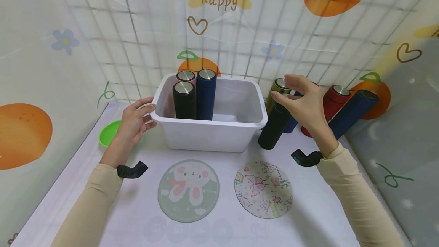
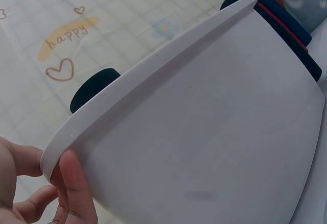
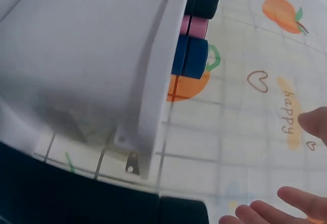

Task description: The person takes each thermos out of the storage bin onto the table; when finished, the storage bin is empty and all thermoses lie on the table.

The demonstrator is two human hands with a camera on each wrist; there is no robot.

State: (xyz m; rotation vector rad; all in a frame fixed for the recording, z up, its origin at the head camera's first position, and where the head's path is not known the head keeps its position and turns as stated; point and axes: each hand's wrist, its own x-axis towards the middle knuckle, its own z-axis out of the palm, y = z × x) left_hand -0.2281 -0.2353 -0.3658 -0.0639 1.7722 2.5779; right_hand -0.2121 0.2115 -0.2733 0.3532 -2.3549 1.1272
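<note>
My left hand point(image 1: 132, 123) grips the left rim of a white plastic bin point(image 1: 209, 136), its fingertips under the lip in the left wrist view. Inside the bin, toward its left end, stand a black thermos point(image 1: 184, 100), a dark blue thermos point(image 1: 206, 94) and a pink one point(image 1: 186, 74), all with steel-topped lids. Off the bin's right end, my right hand point(image 1: 306, 104) hovers at the top of another black thermos point(image 1: 274, 127), thumb and fingers spread apart. That thermos tilts in the head view, its lid partly hidden behind the hand.
Right of the bin, behind my hand, stand an olive-gold thermos point(image 1: 280, 84), a red one point(image 1: 337, 95) and a leaning blue one point(image 1: 354, 111). Two round mats, a green rabbit mat point(image 1: 188, 190) and a butterfly mat point(image 1: 263, 190), lie in front. A green bowl point(image 1: 109, 133) sits at left.
</note>
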